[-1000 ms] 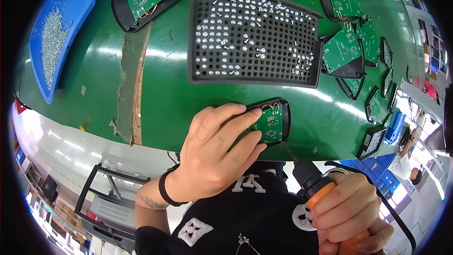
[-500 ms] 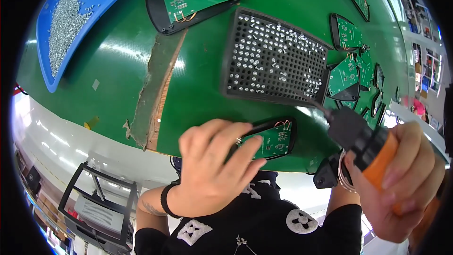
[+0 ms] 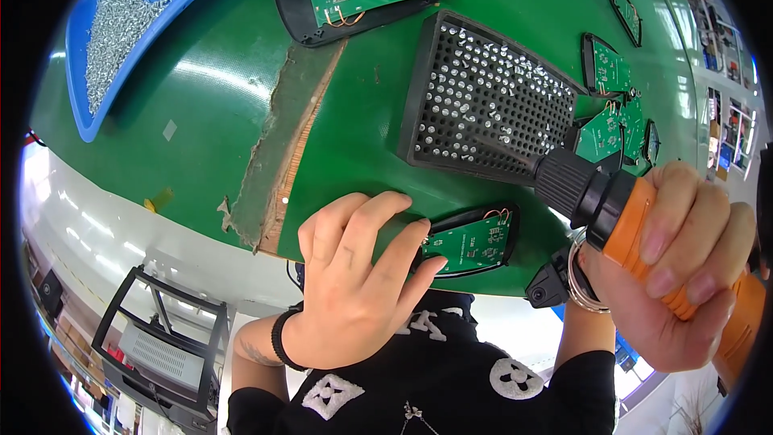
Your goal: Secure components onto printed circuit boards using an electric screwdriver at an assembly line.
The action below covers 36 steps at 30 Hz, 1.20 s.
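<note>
My right hand (image 3: 676,274) is wrapped around an orange and black electric screwdriver (image 3: 580,189). Its thin bit slants over the lower right part of a black screw tray (image 3: 415,125), whose rows of holes are partly filled with silver screws; whether the tip touches a screw is too small to tell. At the table's near edge lies a green circuit board (image 3: 471,243) in a black curved casing. My left hand (image 3: 354,274), palm down with fingers spread, rests at the left end of this casing. Its fingertips are at or just beside the board's edge and grip nothing.
A blue bin (image 3: 80,105) of loose screws stands at the far left. Behind the tray lies a larger board in a black casing (image 3: 302,20). Several more boards (image 3: 608,68) cluster on the right. A torn strip (image 3: 282,145) with exposed wood crosses the green table (image 3: 209,113).
The screwdriver has moved up and left against the tray, its bit now further over the holes. My left fingers have drawn back slightly from the board. The whole view has shifted a little.
</note>
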### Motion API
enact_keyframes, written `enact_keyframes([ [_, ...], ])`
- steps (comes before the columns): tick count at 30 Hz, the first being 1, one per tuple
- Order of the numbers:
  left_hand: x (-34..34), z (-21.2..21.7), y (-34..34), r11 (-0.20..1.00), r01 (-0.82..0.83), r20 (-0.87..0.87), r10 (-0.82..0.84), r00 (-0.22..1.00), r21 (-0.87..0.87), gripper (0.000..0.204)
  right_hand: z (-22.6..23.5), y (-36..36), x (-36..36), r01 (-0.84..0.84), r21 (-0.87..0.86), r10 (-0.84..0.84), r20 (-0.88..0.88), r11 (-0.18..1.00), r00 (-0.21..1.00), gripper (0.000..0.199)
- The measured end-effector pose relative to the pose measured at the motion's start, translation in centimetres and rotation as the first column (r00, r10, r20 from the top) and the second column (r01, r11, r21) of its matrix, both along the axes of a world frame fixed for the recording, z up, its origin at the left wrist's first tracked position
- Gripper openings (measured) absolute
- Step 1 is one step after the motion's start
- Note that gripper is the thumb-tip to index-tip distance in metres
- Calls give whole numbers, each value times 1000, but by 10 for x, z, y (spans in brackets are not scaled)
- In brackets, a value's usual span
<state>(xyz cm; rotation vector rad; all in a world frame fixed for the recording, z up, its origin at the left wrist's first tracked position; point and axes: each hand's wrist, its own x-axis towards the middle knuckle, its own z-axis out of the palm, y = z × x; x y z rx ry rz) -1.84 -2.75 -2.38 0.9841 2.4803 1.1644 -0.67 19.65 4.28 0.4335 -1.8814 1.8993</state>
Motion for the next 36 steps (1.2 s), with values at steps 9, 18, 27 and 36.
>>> enact_keyframes([
  [9,-1,0,-1,1000,2,8,-2,1000,11,36,-3,-13,-2,71,-99,-53,175,993,983,21],
  [18,-1,-1,0,1000,-7,12,7,1000,19,34,4,-31,-1,82,-35,-82,15,996,997,21],
  [27,-2,-3,1,996,-34,29,31,999,79,38,-2,-70,28,-113,-213,51,-278,970,959,36],
  [36,-2,-3,1,995,-32,44,28,999,98,40,-1,-75,36,-132,-207,104,-141,969,984,39],
])
